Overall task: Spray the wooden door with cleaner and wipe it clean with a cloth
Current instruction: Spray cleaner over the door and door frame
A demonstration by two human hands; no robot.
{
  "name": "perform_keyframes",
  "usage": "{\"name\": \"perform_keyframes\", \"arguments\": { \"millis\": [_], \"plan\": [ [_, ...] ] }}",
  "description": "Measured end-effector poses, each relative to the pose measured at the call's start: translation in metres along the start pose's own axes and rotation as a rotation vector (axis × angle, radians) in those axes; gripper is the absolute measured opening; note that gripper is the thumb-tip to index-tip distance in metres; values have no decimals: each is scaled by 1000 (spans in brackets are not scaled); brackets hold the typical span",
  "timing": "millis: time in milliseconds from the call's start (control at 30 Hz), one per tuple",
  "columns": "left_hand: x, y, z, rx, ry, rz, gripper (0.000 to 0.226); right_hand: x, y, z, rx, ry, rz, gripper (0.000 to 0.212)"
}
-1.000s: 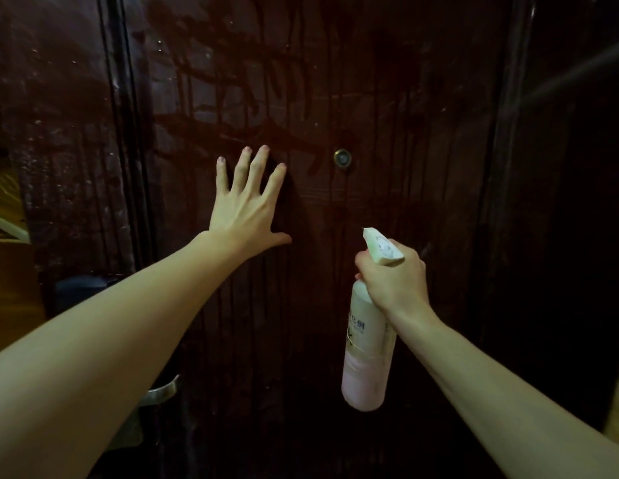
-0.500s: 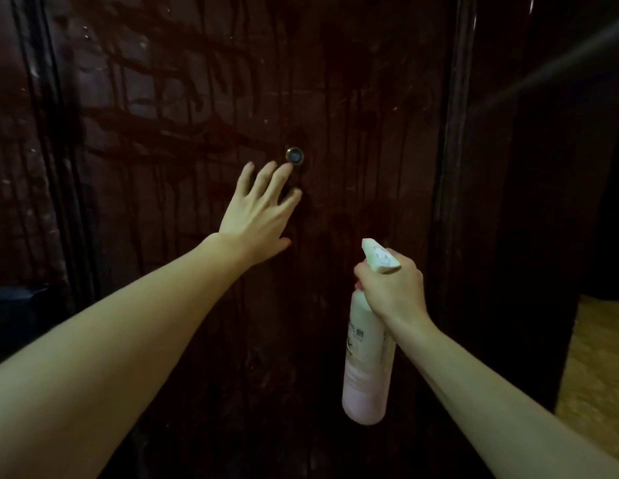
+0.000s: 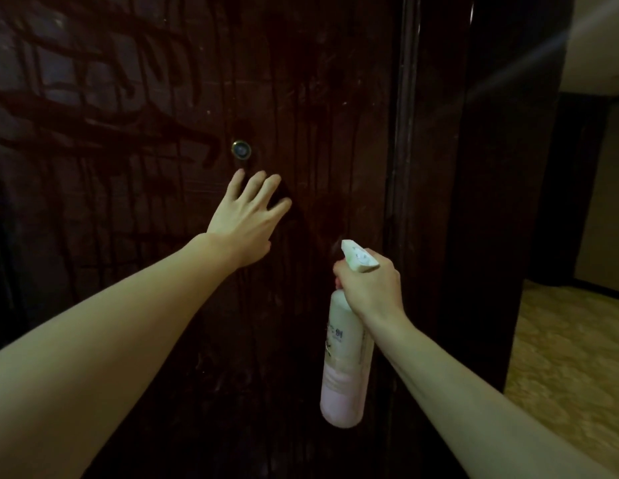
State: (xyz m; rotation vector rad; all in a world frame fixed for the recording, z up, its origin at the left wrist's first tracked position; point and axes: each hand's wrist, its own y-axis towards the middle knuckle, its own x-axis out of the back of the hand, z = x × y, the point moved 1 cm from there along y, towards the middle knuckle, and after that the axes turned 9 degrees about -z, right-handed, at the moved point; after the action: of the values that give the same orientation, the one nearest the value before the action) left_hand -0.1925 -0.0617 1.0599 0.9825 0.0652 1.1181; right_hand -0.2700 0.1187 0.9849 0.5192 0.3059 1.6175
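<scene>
Left hand point(image 3: 247, 216) spread flat on the dark wooden door point(image 3: 301, 98); right hand point(image 3: 368, 288) curled round a spray bottle point(image 3: 346, 361).

The bottle hangs upright below the right hand, nozzle toward the door, close to its right edge; its label print is too small to read. Wet streaks run down the door. The left hand sits just below the peephole point(image 3: 241, 150), further right than half a second ago. Tan floor point(image 3: 571, 357) lies at right.

L hand point(image 3: 247, 219) on door point(image 3: 318, 98), R hand point(image 3: 370, 288) grips spray bottle point(image 3: 344, 368)
</scene>
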Motion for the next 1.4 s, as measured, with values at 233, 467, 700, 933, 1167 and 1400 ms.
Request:
{"name": "perform_keyframes", "arguments": {
  "millis": [233,467,700,933,1167,1400],
  "plan": [
    [-4,11,-9,-4,-34,-30,81,10,11,-3,-35,43,-20,12],
    [-4,19,-18,29,-29,-16,85,17,18,-7,-14,-16,-23,19],
    [0,22,-21,26,17,12,89,18,24,-12,-29,-15,-3,16],
    [5,26,-23,14,42,44,92,21,32,-21,-42,-31,-62,16],
    [5,32,-29,17,32,47,94,29,41,-26,-50,2,-69,16],
    [2,39,-42,-1,26,42,90,47,54,-39,-62,-9,-153,18]
  ]
}}
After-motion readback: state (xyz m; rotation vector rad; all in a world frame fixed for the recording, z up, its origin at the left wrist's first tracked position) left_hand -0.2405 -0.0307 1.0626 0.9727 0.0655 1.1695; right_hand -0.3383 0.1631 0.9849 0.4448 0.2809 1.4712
